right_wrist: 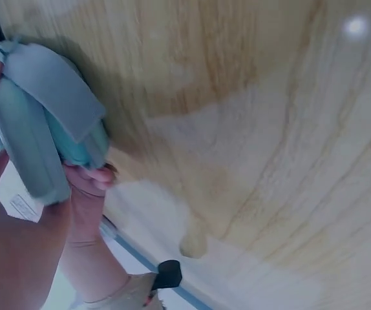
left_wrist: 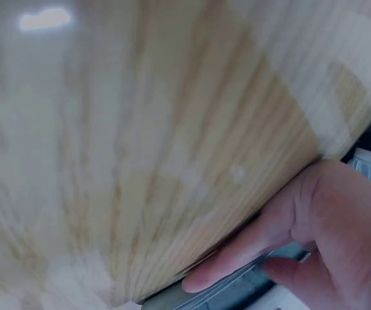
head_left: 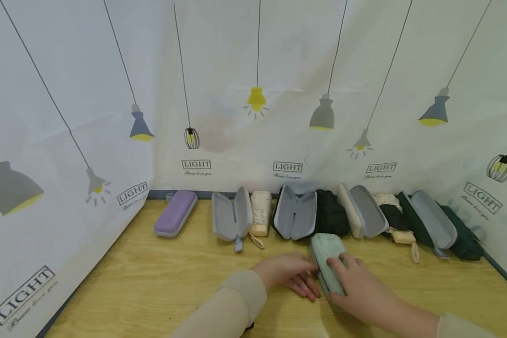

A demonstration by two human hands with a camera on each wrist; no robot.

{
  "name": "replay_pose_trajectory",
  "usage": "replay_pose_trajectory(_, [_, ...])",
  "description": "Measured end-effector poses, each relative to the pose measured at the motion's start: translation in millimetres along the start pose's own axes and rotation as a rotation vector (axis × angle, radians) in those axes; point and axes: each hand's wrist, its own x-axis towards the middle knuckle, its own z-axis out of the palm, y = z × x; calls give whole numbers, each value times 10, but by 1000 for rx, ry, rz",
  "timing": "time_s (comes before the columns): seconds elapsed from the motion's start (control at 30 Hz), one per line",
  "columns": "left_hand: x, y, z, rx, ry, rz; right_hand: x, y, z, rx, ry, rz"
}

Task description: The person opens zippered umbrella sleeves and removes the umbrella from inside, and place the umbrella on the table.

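A mint green hard case lies lengthwise near the middle of the table. My right hand grips it from the right, fingers on top and thumb at its near end. In the right wrist view, the halves of the case stand apart, and something teal shows between them; I cannot tell its kind. Along the left side of the case lies my left hand, its thumb against the side and its fingers stretched out loosely. The left wrist view shows those fingers straight beside the case.
A purple case lies at the back left. Several opened cases line the back, including one with grey lining. Among them are a white folded umbrella, a black umbrella and a dark green one. A lamp-print sheet hangs behind.
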Motion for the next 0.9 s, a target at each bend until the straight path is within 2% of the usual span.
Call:
replay_pose_trajectory(0.1, [10,30,15,3,21,-17,-27,58,-61,103,-6,35])
replay_pose_trajectory(0.2, [54,20,17,5,34,-22,-77,97,-128,179,42,21])
replay_pose_trajectory(0.27, [81,8,16,-4,28,-19,-93,126,-170,187,115,-55])
replay_pose_trajectory(0.37, [102,-3,11,-16,28,-21,-83,170,-218,141,218,-198])
replay_pose_trajectory(0.43, [95,6,9,-18,27,-24,-59,189,-247,105,242,-273])
replay_pose_trajectory(0.53, [88,14,4,-20,25,-27,-28,185,-291,57,223,-309])
replay_pose_trajectory(0.63, [91,16,3,-20,22,-29,3,167,-345,28,173,-275])
replay_pose_trajectory(0.73, [97,14,2,-18,27,-25,53,149,-379,27,120,-185])
replay_pose_trajectory(0.9, [106,10,1,-10,25,-19,126,146,-305,103,-34,62])
